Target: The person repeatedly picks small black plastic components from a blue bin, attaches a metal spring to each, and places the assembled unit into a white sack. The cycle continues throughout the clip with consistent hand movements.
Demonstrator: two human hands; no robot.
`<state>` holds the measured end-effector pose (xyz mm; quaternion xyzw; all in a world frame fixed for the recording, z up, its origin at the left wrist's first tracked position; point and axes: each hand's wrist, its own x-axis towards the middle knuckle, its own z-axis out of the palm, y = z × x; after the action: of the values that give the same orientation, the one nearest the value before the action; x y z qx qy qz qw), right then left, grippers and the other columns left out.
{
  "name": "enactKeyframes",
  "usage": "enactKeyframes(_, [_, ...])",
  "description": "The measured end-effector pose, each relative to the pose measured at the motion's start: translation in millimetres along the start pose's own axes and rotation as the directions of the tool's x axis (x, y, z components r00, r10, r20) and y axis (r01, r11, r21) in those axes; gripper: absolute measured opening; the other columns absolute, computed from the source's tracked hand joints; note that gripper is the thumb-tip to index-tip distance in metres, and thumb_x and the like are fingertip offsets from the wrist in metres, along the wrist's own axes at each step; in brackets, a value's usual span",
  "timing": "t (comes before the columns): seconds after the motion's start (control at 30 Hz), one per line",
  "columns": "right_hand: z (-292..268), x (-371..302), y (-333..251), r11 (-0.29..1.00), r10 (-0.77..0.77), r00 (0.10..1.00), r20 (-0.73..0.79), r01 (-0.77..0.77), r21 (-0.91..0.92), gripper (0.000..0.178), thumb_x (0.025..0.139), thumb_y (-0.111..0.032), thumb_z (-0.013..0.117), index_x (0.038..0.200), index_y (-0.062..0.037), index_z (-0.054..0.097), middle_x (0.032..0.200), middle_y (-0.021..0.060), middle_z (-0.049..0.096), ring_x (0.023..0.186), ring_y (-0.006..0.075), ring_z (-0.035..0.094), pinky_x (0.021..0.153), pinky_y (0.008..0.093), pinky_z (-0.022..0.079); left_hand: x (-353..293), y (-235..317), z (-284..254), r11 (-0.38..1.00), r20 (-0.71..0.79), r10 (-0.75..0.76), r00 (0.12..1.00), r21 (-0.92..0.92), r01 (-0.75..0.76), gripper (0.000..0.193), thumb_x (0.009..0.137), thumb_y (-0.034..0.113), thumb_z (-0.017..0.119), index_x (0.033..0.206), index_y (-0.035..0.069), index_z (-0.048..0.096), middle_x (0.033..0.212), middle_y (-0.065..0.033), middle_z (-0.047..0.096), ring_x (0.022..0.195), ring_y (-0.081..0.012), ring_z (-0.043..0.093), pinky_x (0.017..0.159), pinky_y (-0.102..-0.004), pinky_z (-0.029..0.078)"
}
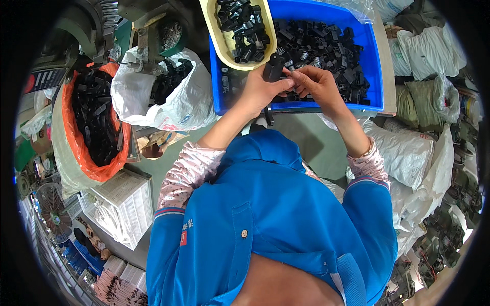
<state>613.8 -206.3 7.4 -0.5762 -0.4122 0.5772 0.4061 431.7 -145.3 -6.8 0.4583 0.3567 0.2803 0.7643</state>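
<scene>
My left hand (258, 91) is closed round a black plastic part (274, 67), a dark elongated piece that sticks up past the fingers. Close beside it, my right hand (320, 87) has thumb and forefinger pinched together, almost meeting the left thumb. Whatever lies in that pinch is too small to make out. Both hands are above the near edge of a blue bin (376, 61), which holds many small black plastic parts (337, 56) and a few metal springs (317, 62). A pale yellow tub (208, 15) with more black pieces rests over the bin's left corner.
To the left stand a white woven sack (127, 92) and an orange-lined sack (109, 171), both holding black parts. A white plastic crate (125, 209) sits below them, near a fan (52, 211). Full white sacks (403, 153) line the right side. Machinery (145, 48) stands at the upper left.
</scene>
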Motion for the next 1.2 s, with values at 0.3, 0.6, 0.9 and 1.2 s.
enactKeyframes(0.3, [-5.4, 5.8, -1.9, 0.904, -0.331, 0.932, -0.151, 0.267, -0.334, 0.028, 0.088, -0.014, 0.071, 0.113, -0.0024, 0.067, 0.092, 0.001, 0.066, 0.082, 0.0091, 0.06, 0.076, 0.0243, 0.049, -8.9, 8.2, -17.7, 0.953, -0.024, -0.26, 0.965, -0.168, 0.252, 0.028, 0.084, 0.015, 0.074, 0.103, 0.005, 0.057, 0.09, -0.0111, 0.069, 0.076, -0.0183, 0.067, 0.063, -0.0293, 0.054])
enactKeyframes(0.6, [38.6, -0.5, -9.9, 0.945, -0.319, 0.94, -0.12, 0.307, -0.11, 0.017, 0.089, -0.006, 0.066, 0.104, 0.0021, 0.066, 0.092, 0.0055, 0.07, 0.083, 0.008, 0.065, 0.074, 0.022, 0.051, -24.8, 16.8, -26.6, 0.983, -0.052, -0.056, 0.997, -0.177, 0.046, 0.032, 0.085, 0.011, 0.074, 0.11, 0.005, 0.055, 0.098, -0.0082, 0.068, 0.086, -0.0186, 0.068, 0.061, -0.0286, 0.051])
enactKeyframes(0.9, [58.5, 12.3, -51.0, 0.929, -0.368, 0.927, 0.077, 0.37, -0.019, 0.011, 0.087, -0.001, 0.066, 0.096, 0.0009, 0.06, 0.088, 0.0011, 0.064, 0.082, 0.0062, 0.061, 0.077, 0.0222, 0.051, -51.8, 26.4, -53.0, 0.972, -0.149, 0.201, 0.968, 0.154, -0.178, 0.029, 0.079, -0.001, 0.075, 0.105, 0.001, 0.065, 0.098, -0.0059, 0.068, 0.088, -0.0126, 0.065, 0.079, -0.0265, 0.055])
enactKeyframes(1.2, [90.8, 28.9, -84.7, 0.466, -0.605, 0.663, 0.44, 0.743, -0.479, 0.017, 0.075, 0.005, 0.066, 0.09, -0.001, 0.061, 0.083, 0.0119, 0.059, 0.072, 0.0267, 0.063, 0.063, 0.0328, 0.053, -81.4, 42.3, -71.2, 0.974, -0.201, 0.209, 0.957, 0.128, -0.186, 0.034, 0.075, 0.003, 0.08, 0.105, 0.001, 0.065, 0.09, -0.0006, 0.068, 0.08, -0.0064, 0.06, 0.071, -0.0239, 0.051])
